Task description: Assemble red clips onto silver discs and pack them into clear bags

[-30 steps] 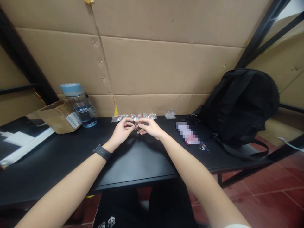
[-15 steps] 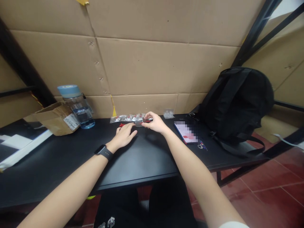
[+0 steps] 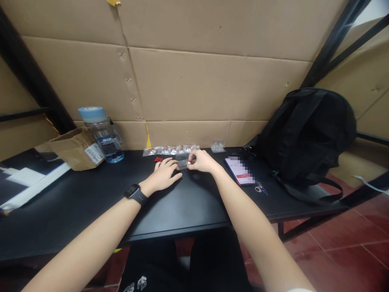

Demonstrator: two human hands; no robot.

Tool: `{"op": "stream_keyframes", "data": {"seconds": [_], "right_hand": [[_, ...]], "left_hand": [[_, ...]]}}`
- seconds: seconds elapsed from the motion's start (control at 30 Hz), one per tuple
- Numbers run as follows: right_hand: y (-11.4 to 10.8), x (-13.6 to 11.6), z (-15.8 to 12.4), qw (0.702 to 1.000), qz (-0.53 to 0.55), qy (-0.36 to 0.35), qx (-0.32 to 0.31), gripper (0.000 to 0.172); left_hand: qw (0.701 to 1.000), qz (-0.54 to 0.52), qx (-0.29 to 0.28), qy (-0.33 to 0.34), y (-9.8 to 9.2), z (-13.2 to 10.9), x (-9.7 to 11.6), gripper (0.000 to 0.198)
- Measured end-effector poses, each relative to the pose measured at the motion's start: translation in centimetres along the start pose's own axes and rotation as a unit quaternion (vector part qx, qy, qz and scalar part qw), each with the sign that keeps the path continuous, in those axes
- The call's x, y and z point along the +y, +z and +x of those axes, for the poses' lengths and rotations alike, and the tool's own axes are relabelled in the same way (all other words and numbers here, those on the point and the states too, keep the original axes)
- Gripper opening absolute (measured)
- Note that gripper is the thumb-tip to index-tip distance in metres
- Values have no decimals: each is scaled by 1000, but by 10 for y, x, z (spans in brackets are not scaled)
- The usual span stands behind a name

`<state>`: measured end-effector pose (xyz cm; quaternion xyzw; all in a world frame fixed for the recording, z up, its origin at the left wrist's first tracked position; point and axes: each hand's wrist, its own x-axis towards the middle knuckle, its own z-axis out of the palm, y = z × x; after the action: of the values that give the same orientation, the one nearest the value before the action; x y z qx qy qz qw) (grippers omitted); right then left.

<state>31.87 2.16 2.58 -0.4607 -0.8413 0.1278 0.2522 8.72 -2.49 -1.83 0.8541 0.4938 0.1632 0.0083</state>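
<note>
My left hand (image 3: 164,175), with a black watch (image 3: 135,194) on the wrist, lies palm down on the black table. Its fingers are stretched out, fingertips at the left edge of a small clear plastic bag (image 3: 182,161). At the bag's right end, my right hand (image 3: 203,161) pinches a small shiny item with some red on it (image 3: 190,162); its kind is too small to make out. Behind the bag runs a row of clear packets (image 3: 170,150) holding silver and red pieces. Small red pieces (image 3: 158,159) lie just beyond my left fingers.
A clear bag (image 3: 217,146) sits at the back, by the cardboard wall. To the right are a phone (image 3: 238,171), a keyring (image 3: 259,188) and a black backpack (image 3: 306,142). On the left stand a water bottle (image 3: 106,138) and an open cardboard box (image 3: 75,151).
My right hand has come down from the row of packets to the right end of the clear bag, bringing the small item. The left hand stays beside the bag.
</note>
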Motion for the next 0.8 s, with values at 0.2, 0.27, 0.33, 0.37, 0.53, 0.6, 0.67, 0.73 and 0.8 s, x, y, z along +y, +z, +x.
{"op": "stream_keyframes", "data": {"seconds": [0.2,0.27,0.33,0.37,0.53,0.6,0.67,0.73,0.8], "right_hand": [[1,-2,-3,996,-51,21,-66,27],[0,-4,-4,994,-70,35,-77,29],[-2,-6,-5,992,-84,44,-88,30],[-3,-7,-5,990,-88,44,-98,30],[-9,-12,-8,983,-80,24,-161,33],[-12,-13,-9,981,-75,14,-176,32],[-14,-15,-10,979,-73,7,-190,31],[-17,-16,-11,977,-73,4,-198,30],[-18,-17,-12,978,-74,5,-196,30]], "left_hand": [[997,-49,-62,24,-12,-5,5,45],[996,-51,-65,33,-15,-6,5,49],[996,-49,-64,43,-16,-8,5,50],[996,-47,-65,47,-16,-9,5,50],[995,-45,-80,46,-18,-11,8,45],[993,-52,-98,45,-22,-11,10,44],[991,-57,-115,41,-26,-13,12,43],[989,-57,-133,38,-30,-14,12,44],[986,-56,-153,45,-31,-16,11,46]]}}
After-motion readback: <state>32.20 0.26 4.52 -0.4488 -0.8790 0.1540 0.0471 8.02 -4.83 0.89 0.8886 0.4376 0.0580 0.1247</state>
